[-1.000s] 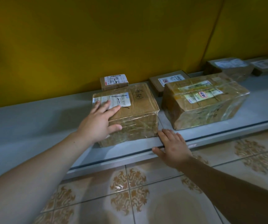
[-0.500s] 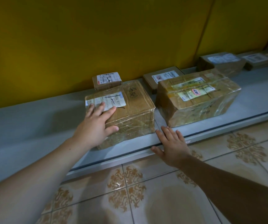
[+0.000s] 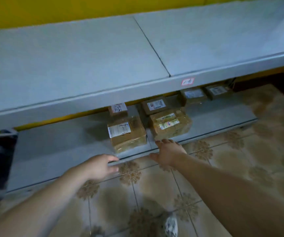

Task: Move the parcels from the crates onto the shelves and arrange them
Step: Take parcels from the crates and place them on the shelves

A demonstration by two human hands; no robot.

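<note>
Across the top of the frame stretches the upper shelf (image 3: 69, 62), overhanging the lower shelf (image 3: 52, 147) and throwing it into gloom, so labels are easy to misread! Centre frame, the brown taped parcel (image 3: 129, 135) and the plastic-wrapped parcel (image 3: 171, 124) sit side by side near the front lip; a careless swipe could drag either onto the tiled floor (image 3: 240, 168). Smaller parcels (image 3: 155, 105) hide behind them, easily overlooked. Both grips are empty, fingers apart: left grip (image 3: 100, 165) at the lip, right grip (image 3: 169, 153) splayed just before the parcels.
</note>
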